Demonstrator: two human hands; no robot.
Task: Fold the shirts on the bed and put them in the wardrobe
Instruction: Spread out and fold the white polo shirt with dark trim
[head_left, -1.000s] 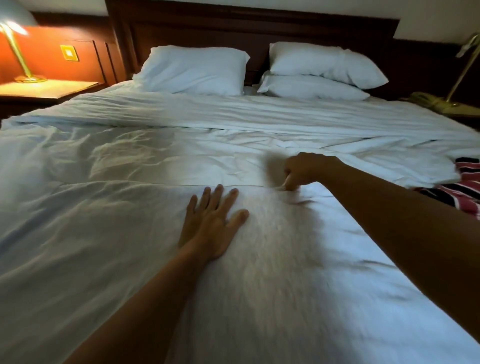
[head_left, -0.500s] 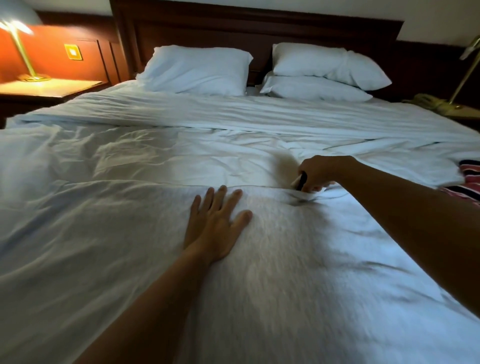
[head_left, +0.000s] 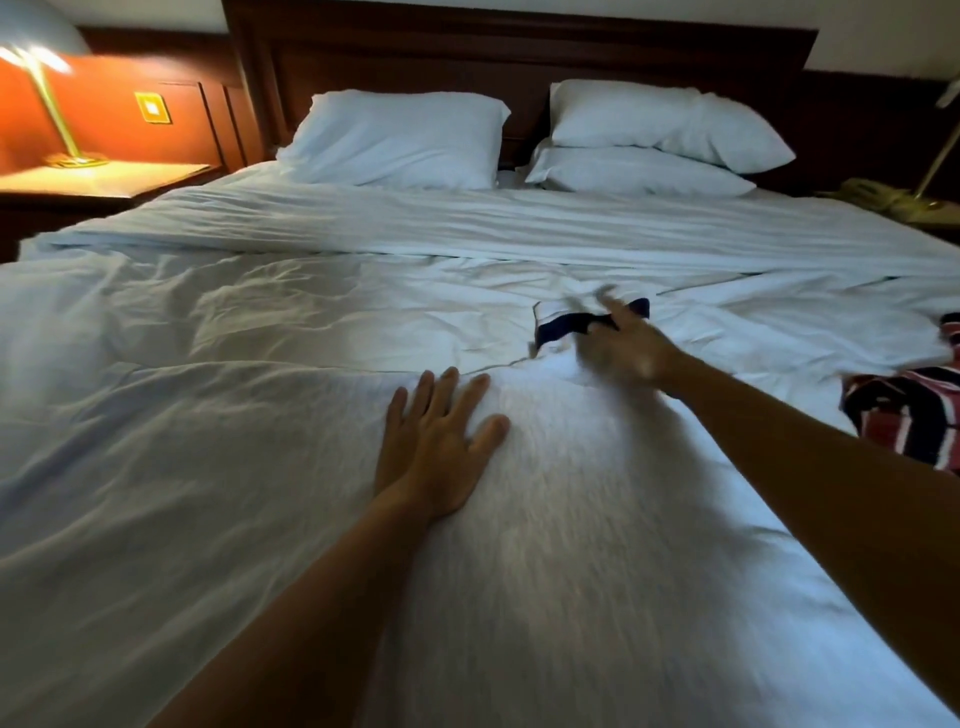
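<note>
Dim bedroom: lamp (head_left: 49, 98) lit at 10 o'clock, pillows (head_left: 395, 140) at 12 against a dark headboard (head_left: 519, 57). Head view: the white bed (head_left: 208, 312) carries a white shirt (head_left: 571, 493) spread flat from centre to 6 o'clock, its navy collar (head_left: 563, 328) at 1 o'clock. Left hand (head_left: 436, 447) lies flat near centre, fingers straight, pressing the shirt. Right hand (head_left: 623, 353) is at the collar and motion-blurred; fingers seem extended, grip cannot be told. Striped shirt (head_left: 904, 415) is bunched at 3 o'clock. Judgement: early stage. First shirt laid out, no fold made; second untouched; wardrobe not in view.
</note>
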